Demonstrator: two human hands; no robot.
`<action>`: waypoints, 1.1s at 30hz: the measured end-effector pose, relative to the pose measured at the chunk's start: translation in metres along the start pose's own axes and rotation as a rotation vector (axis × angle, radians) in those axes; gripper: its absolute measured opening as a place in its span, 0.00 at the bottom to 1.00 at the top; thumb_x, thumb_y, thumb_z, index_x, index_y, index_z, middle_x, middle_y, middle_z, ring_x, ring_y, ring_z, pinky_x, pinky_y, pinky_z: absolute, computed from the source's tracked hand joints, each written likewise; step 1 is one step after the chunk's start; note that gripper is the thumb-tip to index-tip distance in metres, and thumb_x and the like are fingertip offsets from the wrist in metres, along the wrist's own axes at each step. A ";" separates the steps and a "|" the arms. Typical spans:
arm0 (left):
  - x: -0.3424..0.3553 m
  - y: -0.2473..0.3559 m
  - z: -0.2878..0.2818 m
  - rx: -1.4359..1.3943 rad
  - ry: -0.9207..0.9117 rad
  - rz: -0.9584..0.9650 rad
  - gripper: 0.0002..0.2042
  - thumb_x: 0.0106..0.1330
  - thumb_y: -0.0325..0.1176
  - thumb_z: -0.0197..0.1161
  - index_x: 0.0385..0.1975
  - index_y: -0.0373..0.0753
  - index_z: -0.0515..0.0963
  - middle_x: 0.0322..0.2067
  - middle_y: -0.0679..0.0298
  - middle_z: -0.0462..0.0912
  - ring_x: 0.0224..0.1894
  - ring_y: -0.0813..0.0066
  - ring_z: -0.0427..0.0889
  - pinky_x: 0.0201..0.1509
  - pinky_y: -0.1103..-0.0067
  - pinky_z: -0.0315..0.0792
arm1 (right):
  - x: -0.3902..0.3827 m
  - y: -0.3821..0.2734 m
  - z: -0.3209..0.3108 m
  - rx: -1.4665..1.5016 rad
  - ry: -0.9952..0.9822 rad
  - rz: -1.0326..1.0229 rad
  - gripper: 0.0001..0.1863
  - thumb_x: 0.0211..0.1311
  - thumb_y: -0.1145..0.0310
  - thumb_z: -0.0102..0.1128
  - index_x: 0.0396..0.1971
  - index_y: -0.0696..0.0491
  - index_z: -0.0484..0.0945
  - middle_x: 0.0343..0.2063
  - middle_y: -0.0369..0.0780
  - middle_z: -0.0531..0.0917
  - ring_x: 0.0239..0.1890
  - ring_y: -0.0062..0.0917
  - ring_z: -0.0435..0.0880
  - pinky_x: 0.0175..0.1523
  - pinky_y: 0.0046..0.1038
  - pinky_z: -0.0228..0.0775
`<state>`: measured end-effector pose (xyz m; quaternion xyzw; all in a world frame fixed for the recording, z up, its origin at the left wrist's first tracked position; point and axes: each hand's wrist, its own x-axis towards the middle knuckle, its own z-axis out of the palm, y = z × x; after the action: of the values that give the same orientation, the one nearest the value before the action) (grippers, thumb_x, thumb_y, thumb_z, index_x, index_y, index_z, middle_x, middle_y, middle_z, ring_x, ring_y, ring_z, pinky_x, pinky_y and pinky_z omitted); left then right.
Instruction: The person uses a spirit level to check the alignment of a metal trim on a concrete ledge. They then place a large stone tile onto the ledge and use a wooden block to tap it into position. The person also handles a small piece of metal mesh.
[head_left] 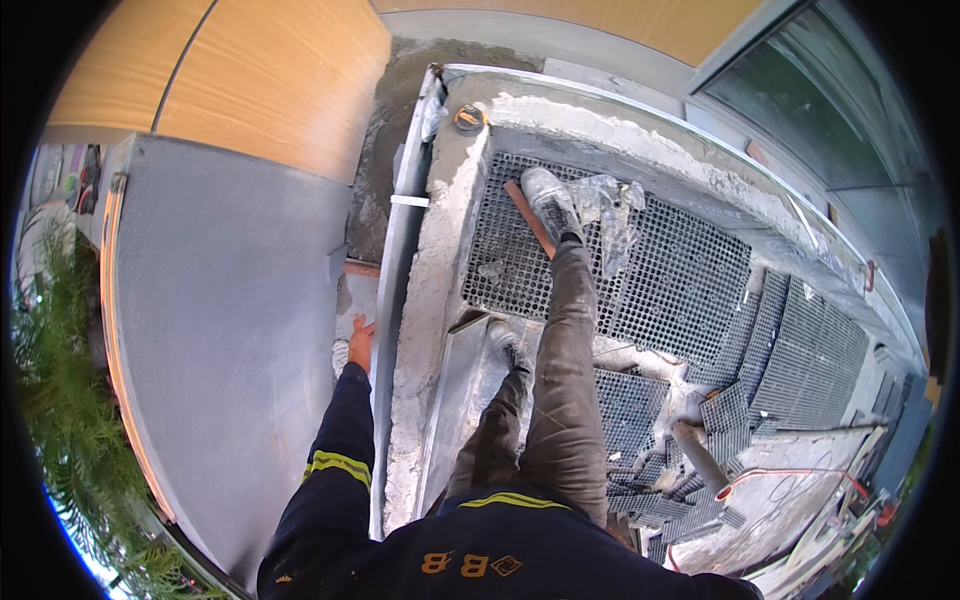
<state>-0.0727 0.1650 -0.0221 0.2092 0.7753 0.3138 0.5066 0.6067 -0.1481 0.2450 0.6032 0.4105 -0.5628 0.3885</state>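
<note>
My left hand (359,340) reaches down at the left, fingers apart, beside the upright pale board (385,280) that runs along the rough concrete curb (410,390); whether it touches the board is hard to tell. My right hand is out of view. A yellow-and-black tape measure (470,119) lies on the curb's top corner. My right boot (548,200) stands on black plastic grid mats (680,280), beside a reddish wooden strip (525,210) and crumpled plastic (612,220). My other boot (507,345) is lower, inside the curb.
A wide grey panel (230,330) fills the left, below wooden cladding (260,80), with foliage (55,380) past it. At the right are glazing (820,110), a long rail (600,85), loose grid pieces (725,415), a grey pipe (700,455) and a red hose (800,472).
</note>
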 end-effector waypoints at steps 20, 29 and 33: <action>-0.071 -0.110 -0.034 0.814 0.136 0.207 0.29 0.81 0.51 0.35 0.58 0.33 0.77 0.59 0.39 0.80 0.63 0.38 0.76 0.69 0.53 0.67 | 0.012 0.064 -0.127 -0.060 0.406 0.102 0.35 0.64 0.62 0.56 0.67 0.66 0.62 0.56 0.65 0.77 0.57 0.64 0.79 0.61 0.59 0.71; -0.082 -0.126 -0.017 0.304 0.388 0.021 0.28 0.77 0.58 0.41 0.64 0.50 0.78 0.63 0.54 0.81 0.68 0.50 0.76 0.74 0.45 0.59 | 0.059 0.049 -0.236 -0.192 0.488 0.177 0.35 0.61 0.60 0.59 0.63 0.68 0.68 0.53 0.67 0.79 0.57 0.63 0.79 0.61 0.56 0.72; -0.096 -0.114 -0.012 0.350 0.423 -0.013 0.23 0.75 0.53 0.46 0.62 0.54 0.80 0.63 0.57 0.82 0.67 0.55 0.78 0.73 0.40 0.57 | 0.145 -0.124 -0.296 -0.711 0.942 -0.395 0.33 0.61 0.63 0.60 0.64 0.67 0.71 0.58 0.64 0.78 0.63 0.56 0.76 0.70 0.49 0.67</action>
<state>-0.0464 0.0182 -0.0357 0.2185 0.9077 0.2084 0.2914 0.6017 0.1806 0.1187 0.5332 0.8039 -0.1261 0.2313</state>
